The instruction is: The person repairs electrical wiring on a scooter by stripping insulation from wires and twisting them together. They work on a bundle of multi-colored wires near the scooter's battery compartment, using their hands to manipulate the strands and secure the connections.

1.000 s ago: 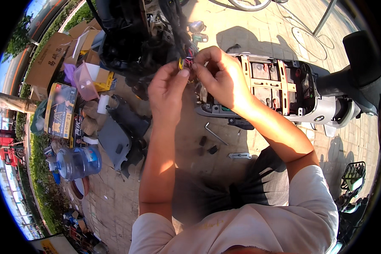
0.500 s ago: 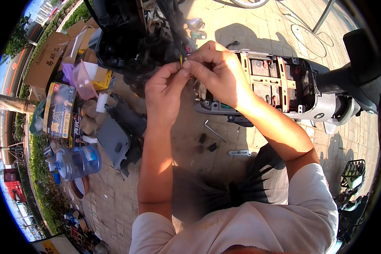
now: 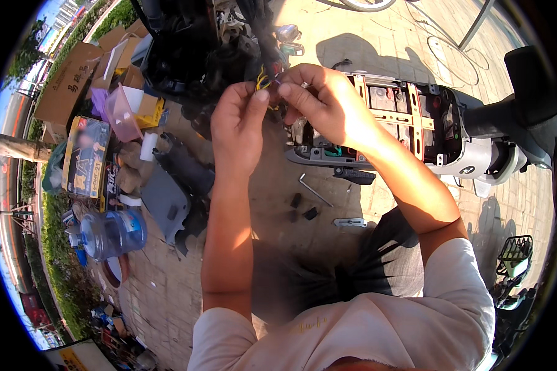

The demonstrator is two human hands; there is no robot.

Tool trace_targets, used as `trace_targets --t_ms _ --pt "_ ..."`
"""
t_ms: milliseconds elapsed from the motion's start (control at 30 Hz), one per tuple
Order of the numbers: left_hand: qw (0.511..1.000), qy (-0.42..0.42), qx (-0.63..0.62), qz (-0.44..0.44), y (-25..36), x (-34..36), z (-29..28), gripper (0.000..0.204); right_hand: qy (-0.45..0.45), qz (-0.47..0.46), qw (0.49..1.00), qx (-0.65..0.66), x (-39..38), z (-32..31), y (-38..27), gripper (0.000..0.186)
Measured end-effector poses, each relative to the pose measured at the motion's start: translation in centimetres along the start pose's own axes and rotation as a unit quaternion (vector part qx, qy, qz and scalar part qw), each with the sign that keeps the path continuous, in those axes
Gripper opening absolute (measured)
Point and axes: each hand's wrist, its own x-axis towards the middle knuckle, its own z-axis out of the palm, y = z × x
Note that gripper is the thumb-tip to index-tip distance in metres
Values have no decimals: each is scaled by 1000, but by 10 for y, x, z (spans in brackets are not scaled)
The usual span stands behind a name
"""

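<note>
Where the left grip (image 3: 237,123) pinches, yellow wires (image 3: 260,78) (curved) protrude — just beyond.

We are seeing harsh sunlight glaring on the right forearm (image 3: 408,176) and throwing dark shadows (image 3: 362,57) across the paving (image 3: 309,25); straight lines are bending toward the black rim, while slight blur is seemingly softening the wires (image 3: 261,80).

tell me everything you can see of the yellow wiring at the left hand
The yellow wiring is thin, bright yellow and apparently plastic-coated. It curves up from the left hand, whose thumb and fingers seem to pinch it, below the dark cable bundle. The fingers hide its lower part; its ends and any connector are too small to make out.
</note>
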Motion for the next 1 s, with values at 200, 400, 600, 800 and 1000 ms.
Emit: trace_targets --t_ms 200,400,600,800,1000 --pt "999 35 -20 21 -8 5 4 15 -33 60 985 159 -2 7 15 22" --pt "997 72 -8 15 -8 1 13 18 48 -100 994 15 -1 25 40 31" --pt "996 88 14 17 -7 0 12 18 85 -80 993 24 1 34 44 25" --pt "996 87 21 21 -5 2 12 17 88 -70 994 14 -1 34 48 24" --pt "997 79 6 25 -6 3 12 17 81 -54 995 15 -2 33 44 24"
